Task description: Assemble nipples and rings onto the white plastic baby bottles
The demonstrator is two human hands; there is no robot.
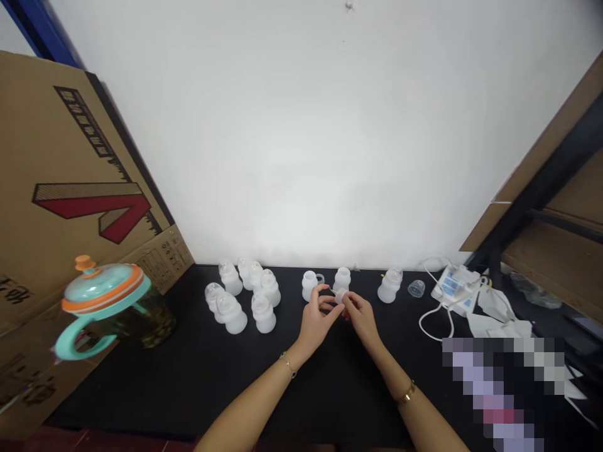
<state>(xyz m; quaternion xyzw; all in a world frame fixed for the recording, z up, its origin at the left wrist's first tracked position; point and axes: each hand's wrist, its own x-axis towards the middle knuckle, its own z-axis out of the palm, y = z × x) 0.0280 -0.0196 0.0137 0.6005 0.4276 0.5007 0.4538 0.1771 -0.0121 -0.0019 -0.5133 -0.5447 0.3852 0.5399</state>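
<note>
Both hands meet above the black table (282,389) at a small whitish bottle collar (341,295). My left hand (316,320) pinches it from the left with thumb and fingertips. On the other side, my right hand (360,319) grips it with closed fingers. Just behind the hands stand two white baby bottles with uncovered tops, one bottle (309,289) with a ring-like piece beside it, the other bottle (343,277) partly hidden by the fingers. A capped baby bottle (389,287) stands to the right, near a loose clear dome cap (416,289).
Several capped baby bottles (234,317) cluster at the left. A teal and orange lidded jug (106,292) is at far left before a cardboard box (61,169). A white power strip (456,289) with cables and crumpled white paper (499,317) lies at right. A white wall bounds the back.
</note>
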